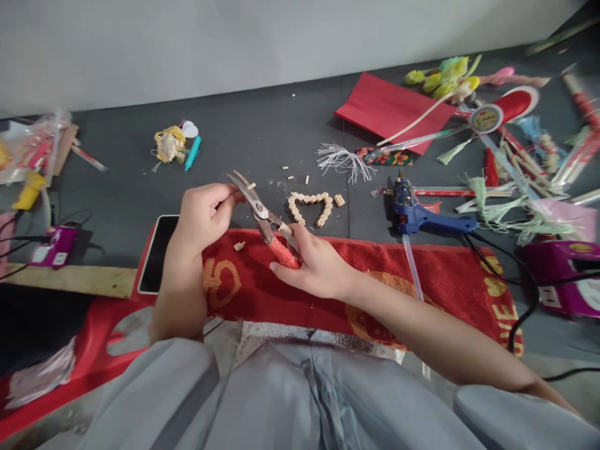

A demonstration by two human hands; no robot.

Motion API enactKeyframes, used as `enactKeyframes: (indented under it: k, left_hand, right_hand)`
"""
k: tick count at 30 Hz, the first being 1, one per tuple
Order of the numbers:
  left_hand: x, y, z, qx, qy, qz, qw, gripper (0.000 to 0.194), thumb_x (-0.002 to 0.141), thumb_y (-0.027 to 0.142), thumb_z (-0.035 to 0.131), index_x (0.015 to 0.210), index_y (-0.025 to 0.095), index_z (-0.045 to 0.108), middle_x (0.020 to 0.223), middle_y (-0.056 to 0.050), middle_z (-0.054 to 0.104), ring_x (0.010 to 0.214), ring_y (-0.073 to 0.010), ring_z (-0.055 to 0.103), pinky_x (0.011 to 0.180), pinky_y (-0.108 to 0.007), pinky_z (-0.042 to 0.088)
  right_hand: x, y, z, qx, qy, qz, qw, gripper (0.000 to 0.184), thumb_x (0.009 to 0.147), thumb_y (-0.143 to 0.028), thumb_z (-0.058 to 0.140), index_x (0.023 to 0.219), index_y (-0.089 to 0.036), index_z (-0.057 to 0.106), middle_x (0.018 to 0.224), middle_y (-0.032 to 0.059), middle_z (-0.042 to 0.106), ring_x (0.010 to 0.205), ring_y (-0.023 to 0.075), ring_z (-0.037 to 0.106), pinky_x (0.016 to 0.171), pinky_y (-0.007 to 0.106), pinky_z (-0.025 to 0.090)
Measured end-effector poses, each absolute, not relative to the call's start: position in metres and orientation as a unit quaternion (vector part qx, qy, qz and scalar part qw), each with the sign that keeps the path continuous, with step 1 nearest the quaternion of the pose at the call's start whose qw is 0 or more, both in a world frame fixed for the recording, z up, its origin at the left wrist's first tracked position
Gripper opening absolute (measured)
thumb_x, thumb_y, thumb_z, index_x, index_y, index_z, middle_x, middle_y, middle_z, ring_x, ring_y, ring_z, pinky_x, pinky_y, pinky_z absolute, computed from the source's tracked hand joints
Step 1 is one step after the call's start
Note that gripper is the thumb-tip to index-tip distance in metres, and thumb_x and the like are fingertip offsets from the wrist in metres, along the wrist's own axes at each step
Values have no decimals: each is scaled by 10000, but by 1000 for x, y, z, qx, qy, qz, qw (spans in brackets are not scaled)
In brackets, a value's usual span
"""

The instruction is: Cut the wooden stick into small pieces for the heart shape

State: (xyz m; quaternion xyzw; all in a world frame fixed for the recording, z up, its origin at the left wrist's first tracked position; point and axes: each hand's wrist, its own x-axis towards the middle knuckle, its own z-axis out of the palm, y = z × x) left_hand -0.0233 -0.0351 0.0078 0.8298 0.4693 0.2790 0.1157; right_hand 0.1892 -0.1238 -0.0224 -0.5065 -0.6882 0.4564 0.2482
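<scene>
My right hand [321, 259] is wrapped around the red handles of a pair of pruning shears [257, 209], whose curved blades point up and to the left. My left hand [206, 215] pinches a thin pale stick [251, 185] at the blades; its short end sticks out past them, while the fingers hide the rest. Right of the shears, a heart-shaped outline of small pale pieces [310, 199] lies on the dark table. A small glued cluster [339, 200] sits beside it, and another small cluster [239, 246] rests on the red towel [290, 300].
A blue glue gun [417, 215] stands right of the heart, its cable running to a purple box [562, 275]. Red paper [389, 109], a ribbon spool [504, 109] and craft scraps crowd the right. A phone [159, 256] lies by my left forearm; yellow string [169, 145] lies farther back.
</scene>
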Motion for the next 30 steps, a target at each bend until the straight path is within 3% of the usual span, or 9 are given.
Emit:
enactKeyframes:
  k: [7, 12, 15, 17, 18, 20, 23, 25, 30]
  left_hand:
    - [-20, -36, -5, 857, 455, 222, -93, 205, 910, 253, 469, 846, 223, 661, 740, -50, 663, 696, -197, 613, 599, -330, 379]
    - [-13, -47, -8, 830, 426, 334, -133, 285, 942, 283, 446, 1153, 205, 623, 1088, -126, 677, 1023, -265, 626, 885, -424, 440]
    - [-6, -57, -5, 830, 389, 391, -86, 210, 942, 278, 427, 956, 216, 626, 919, -107, 681, 917, -245, 624, 843, -412, 444]
    - [0, -61, -3, 849, 370, 375, -52, 277, 953, 291, 370, 767, 218, 562, 701, -58, 620, 730, -204, 587, 722, -372, 446]
    - [4, -62, -3, 861, 380, 338, -2, 293, 957, 323, 366, 763, 211, 556, 700, -52, 615, 706, -192, 579, 699, -356, 450]
    - [10, -62, -5, 876, 389, 271, 95, 316, 954, 416, 381, 853, 200, 588, 766, -48, 644, 719, -180, 587, 703, -334, 463]
    - [15, -59, -11, 879, 371, 207, 217, 466, 924, 580, 389, 1063, 186, 598, 1020, -87, 687, 900, -205, 631, 825, -340, 494]
    - [16, -57, -16, 871, 356, 192, 278, 547, 887, 660, 415, 1085, 186, 601, 1120, -109, 675, 1009, -237, 629, 900, -371, 494]
    - [18, -58, -20, 804, 361, 205, 427, 583, 744, 671, 652, 1095, 207, 622, 1061, -80, 698, 982, -245, 664, 896, -381, 527]
  right_hand:
    - [187, -122, -23, -530, -654, 481, 244, 386, 750, -514, 563, 853, -258, 293, 836, 28, 589, 725, 216, 593, 641, 350, 444]
    - [186, -122, -25, -533, -605, 523, 275, 422, 732, -529, 599, 890, -253, 321, 788, -5, 563, 726, 200, 581, 647, 349, 452]
    - [185, -122, -30, -525, -579, 536, 318, 451, 732, -520, 618, 963, -245, 346, 789, -13, 550, 728, 191, 561, 670, 357, 454]
    - [184, -120, -34, -523, -566, 535, 346, 492, 716, -516, 637, 1003, -234, 354, 816, -3, 553, 745, 191, 557, 691, 367, 460]
    - [184, -120, -37, -521, -560, 533, 361, 511, 709, -513, 643, 1023, -226, 358, 840, 7, 559, 761, 193, 560, 707, 373, 466]
    - [183, -118, -41, -510, -549, 533, 392, 536, 706, -495, 647, 1062, -210, 366, 892, 27, 576, 791, 192, 571, 738, 380, 481]
    - [181, -117, -47, -491, -538, 541, 422, 518, 728, -457, 637, 1098, -208, 372, 936, 38, 601, 796, 176, 585, 751, 369, 501]
    - [180, -117, -51, -492, -539, 538, 423, 506, 725, -425, 639, 1101, -210, 379, 950, 44, 615, 788, 175, 597, 741, 367, 511]
    - [180, -118, -53, -489, -568, 521, 408, 564, 688, -337, 650, 1171, -212, 387, 1046, 85, 654, 864, 219, 655, 777, 401, 532]
